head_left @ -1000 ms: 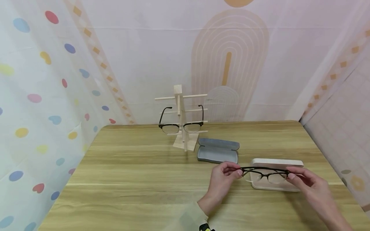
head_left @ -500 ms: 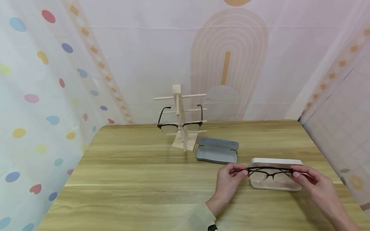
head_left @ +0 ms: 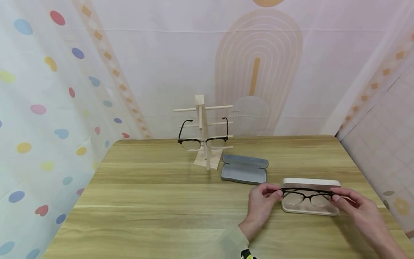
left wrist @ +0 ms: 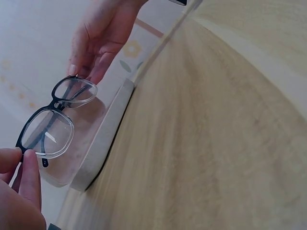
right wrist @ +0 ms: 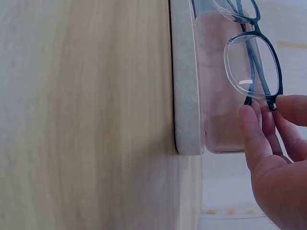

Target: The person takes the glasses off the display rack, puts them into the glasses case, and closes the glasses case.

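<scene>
head view: bright | wrist views: dimmer | lens (left wrist: 48, 135): glare | shadows: soft

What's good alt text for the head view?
A person's left hand and right hand hold black-framed glasses by the ends over an open white case on a wooden table. Farther back, an open gray case sits beside a wooden stand holding another pair of glasses.

I observe the held glasses (head_left: 306, 197) as smooth black plastic in appearance, with clear, glossy lenses (right wrist: 253, 67) that return a bright reflection. The white case (head_left: 311, 182) presents a smooth outer shell. The grey case (head_left: 244, 173) appears matt. I identify the display stand (head_left: 203, 133) as matt, pale wood, the tabletop (head_left: 155, 205) as smooth wood grain, and the backdrop (head_left: 168, 64) as creased cloth.
</scene>
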The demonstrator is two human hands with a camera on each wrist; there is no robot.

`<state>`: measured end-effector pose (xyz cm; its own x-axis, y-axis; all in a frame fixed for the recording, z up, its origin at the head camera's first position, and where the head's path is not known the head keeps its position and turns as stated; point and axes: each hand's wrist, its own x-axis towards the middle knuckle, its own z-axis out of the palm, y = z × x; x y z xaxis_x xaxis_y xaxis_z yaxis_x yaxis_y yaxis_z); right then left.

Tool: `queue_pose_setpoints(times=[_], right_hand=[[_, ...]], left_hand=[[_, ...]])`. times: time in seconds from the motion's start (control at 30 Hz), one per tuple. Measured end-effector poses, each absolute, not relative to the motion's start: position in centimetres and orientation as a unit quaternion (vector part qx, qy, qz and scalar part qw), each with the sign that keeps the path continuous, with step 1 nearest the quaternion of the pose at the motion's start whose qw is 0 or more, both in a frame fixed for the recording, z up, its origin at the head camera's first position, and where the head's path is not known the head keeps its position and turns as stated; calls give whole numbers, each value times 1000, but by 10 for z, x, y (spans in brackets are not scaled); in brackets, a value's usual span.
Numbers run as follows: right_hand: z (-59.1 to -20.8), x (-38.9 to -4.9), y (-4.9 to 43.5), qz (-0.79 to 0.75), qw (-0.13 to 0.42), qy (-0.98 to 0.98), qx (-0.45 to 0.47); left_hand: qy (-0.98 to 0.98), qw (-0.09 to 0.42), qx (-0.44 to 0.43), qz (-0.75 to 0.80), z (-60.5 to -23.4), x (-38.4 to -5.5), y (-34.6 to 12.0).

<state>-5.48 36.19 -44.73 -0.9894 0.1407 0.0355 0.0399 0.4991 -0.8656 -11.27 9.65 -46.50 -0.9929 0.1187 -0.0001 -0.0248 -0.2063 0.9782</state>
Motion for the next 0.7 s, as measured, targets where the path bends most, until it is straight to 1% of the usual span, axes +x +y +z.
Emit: queue_pose_setpoints(times=[0.3, 0.6, 0.7], right_hand=[[-448, -56, 367, 496, 49, -865, -60], [-450, -57, 368, 460, 52, -884, -66], [-451, -58, 368, 451, 56, -889, -60]], left_hand=[[647, 42, 15, 761, -468, -112, 106], [720, 5, 17, 694, -471, -116, 109], [739, 2, 14, 674, -473, -118, 108]])
